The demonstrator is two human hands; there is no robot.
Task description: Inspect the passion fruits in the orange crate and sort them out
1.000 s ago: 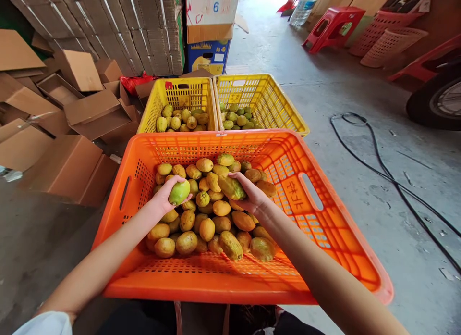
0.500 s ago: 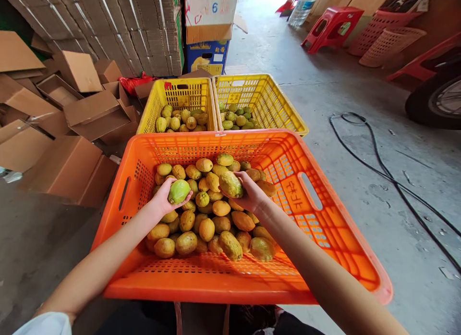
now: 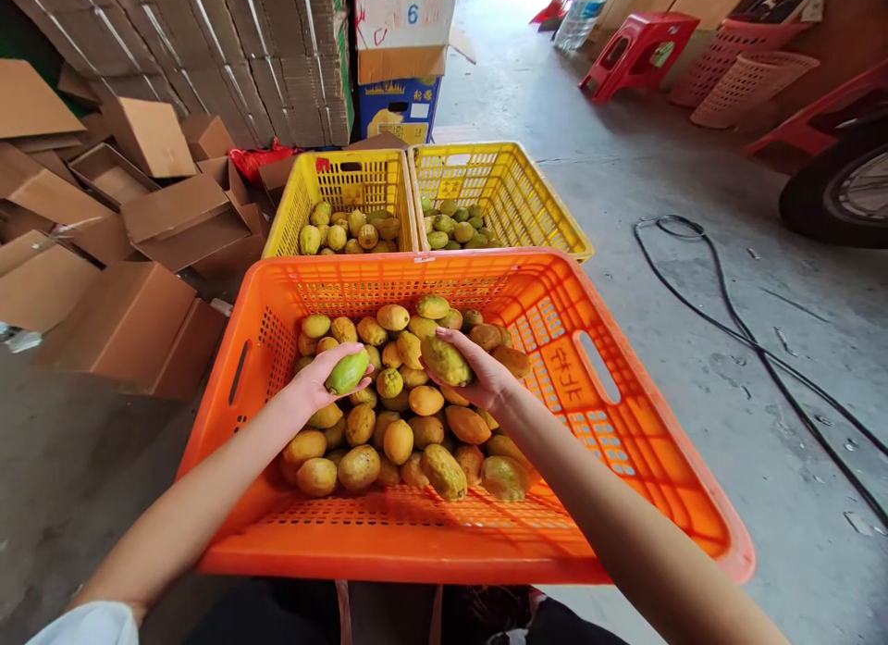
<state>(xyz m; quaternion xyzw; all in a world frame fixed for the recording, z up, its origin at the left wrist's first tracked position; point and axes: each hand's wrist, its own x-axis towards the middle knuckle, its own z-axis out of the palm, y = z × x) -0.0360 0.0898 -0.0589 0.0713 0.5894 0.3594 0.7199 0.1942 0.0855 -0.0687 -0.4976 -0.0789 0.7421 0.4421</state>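
Note:
A large orange crate right in front of me holds a heap of yellow-brown fruits. My left hand is closed round a green fruit, held just above the pile's left side. My right hand grips a bigger yellow-green fruit above the middle of the pile. Behind the orange crate stand two yellow crates, the left yellow crate and the right yellow crate, each with several greenish fruits at the bottom.
Flat and folded cardboard boxes lie heaped on the left. A black cable snakes over the concrete floor on the right. Red stools and baskets stand at the far right, beside a vehicle wheel.
My right hand has lifted the yellow-green fruit off the pile and turned it palm-up. My left hand has tilted the green fruit slightly and stays in place.

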